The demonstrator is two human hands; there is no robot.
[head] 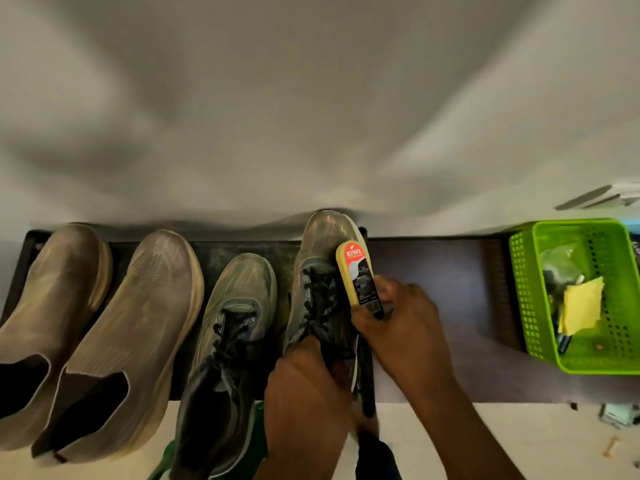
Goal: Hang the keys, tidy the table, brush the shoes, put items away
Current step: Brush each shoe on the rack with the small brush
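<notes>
My right hand grips the yellow Kiwi shoe-shine sponge against the right flank of the grey-green laced sneaker; my left hand holds its heel. Shoe's long axis points away from me.

slip-on shoes: beige | laced shoes: grey-green | sponge: yellow, orange label | basket: green, grid-holed

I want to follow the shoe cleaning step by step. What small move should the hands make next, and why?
Probably slide the shoe sponge along the side of the laced shoe toward its toe. The right hand already holds the sponge against that side, and the left hand grips the shoe at its opening.
</notes>
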